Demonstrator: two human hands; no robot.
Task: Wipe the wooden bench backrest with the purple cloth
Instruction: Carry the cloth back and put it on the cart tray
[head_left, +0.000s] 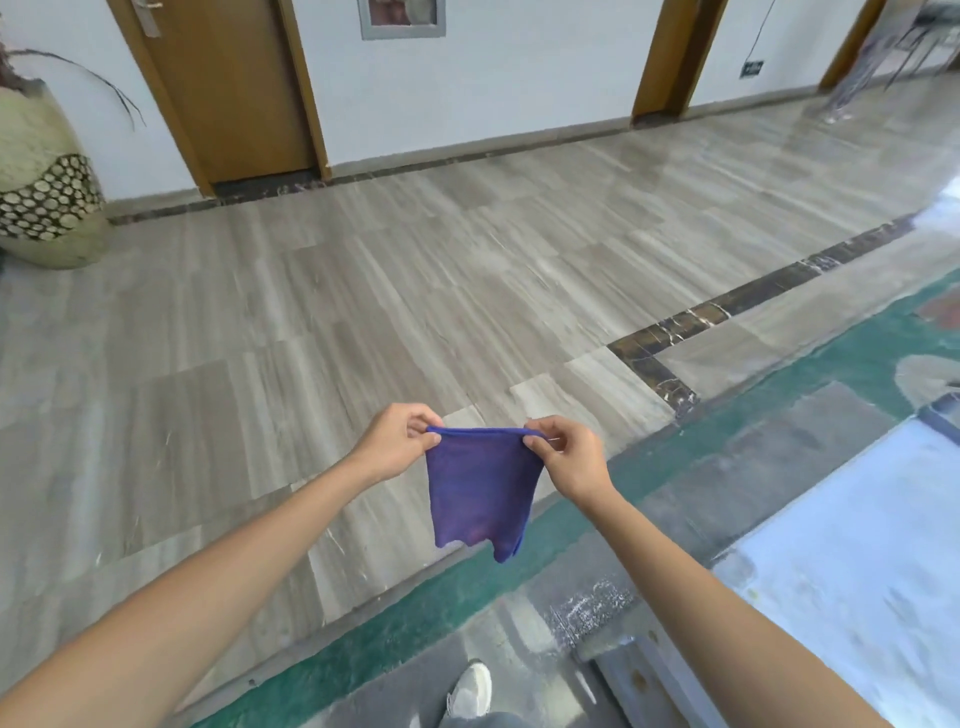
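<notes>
The purple cloth hangs in the air in front of me, stretched flat between both hands. My left hand pinches its upper left corner and my right hand pinches its upper right corner. The cloth's lower edge droops free above the floor. No wooden bench or backrest shows in the head view.
Grey striped floor tiles spread ahead, crossed by a dark marble strip. A green and grey patterned floor area lies to the right. A large patterned vase stands at the left, a wooden door behind. My white shoe shows below.
</notes>
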